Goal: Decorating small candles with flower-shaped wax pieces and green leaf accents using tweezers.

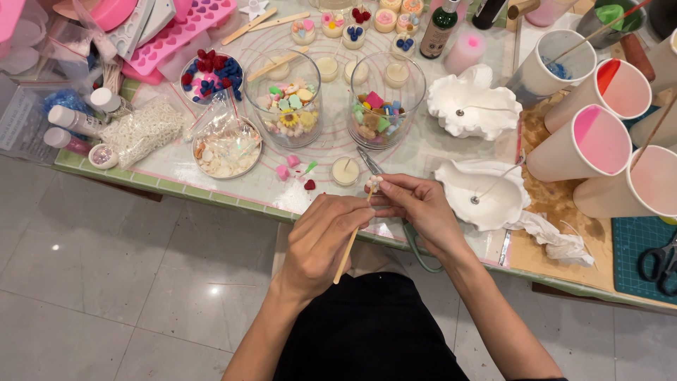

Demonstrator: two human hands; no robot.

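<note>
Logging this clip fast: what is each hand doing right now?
Left hand: closed on a thin wooden stick.
Right hand: fingers pinched on a small pale piece at the stick's upper end; metal tweezers just beyond it.

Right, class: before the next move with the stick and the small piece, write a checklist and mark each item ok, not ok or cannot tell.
1. Wooden stick held in left hand: ok.
2. Small pale piece pinched in right hand fingertips: ok.
3. Stick tip meets the piece: cannot tell, fingers hide it.
4. Tweezers lie within reach: ok.
5. Small candle cup stands upright near the hands: ok.
6. Pink-filled paper cups stand apart from the hands: ok.
</note>
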